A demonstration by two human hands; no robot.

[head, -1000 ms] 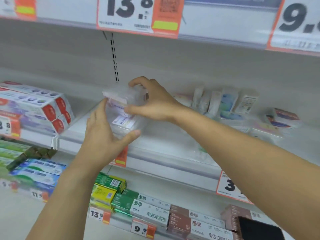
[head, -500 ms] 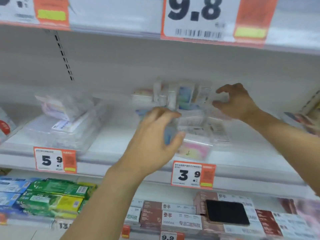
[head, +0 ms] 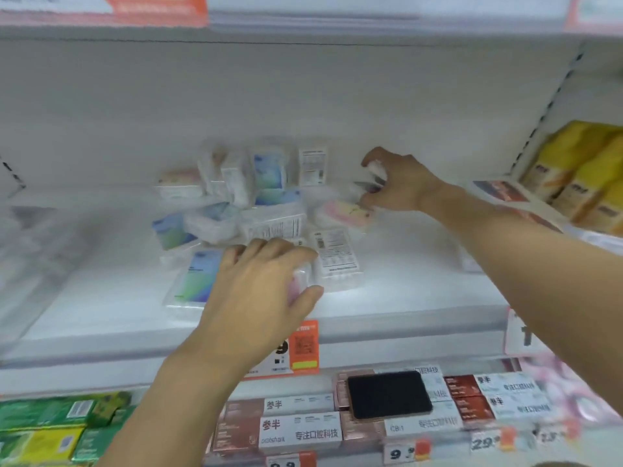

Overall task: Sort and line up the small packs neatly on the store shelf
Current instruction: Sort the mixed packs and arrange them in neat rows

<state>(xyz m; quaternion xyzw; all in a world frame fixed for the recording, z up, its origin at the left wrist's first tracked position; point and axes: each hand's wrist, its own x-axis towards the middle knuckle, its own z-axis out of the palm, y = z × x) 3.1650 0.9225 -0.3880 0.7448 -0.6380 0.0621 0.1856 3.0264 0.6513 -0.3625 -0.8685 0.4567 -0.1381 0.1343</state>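
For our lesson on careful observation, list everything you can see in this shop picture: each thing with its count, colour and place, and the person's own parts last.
small packs: a jumbled heap, count unclear, clear with white, blue and pink, middle shelf
shelf: one, white, across the middle
price tag: one, white and orange, on the shelf's front edge
black phone: one, lying on boxes on the lower shelf
brown and white boxes: several, lower shelf
green and yellow boxes: several, lower left
yellow packs: several, far right
left hand: one, fingers curled over a front pack
right hand: one, fingers gripping a blurred pack at the heap's right
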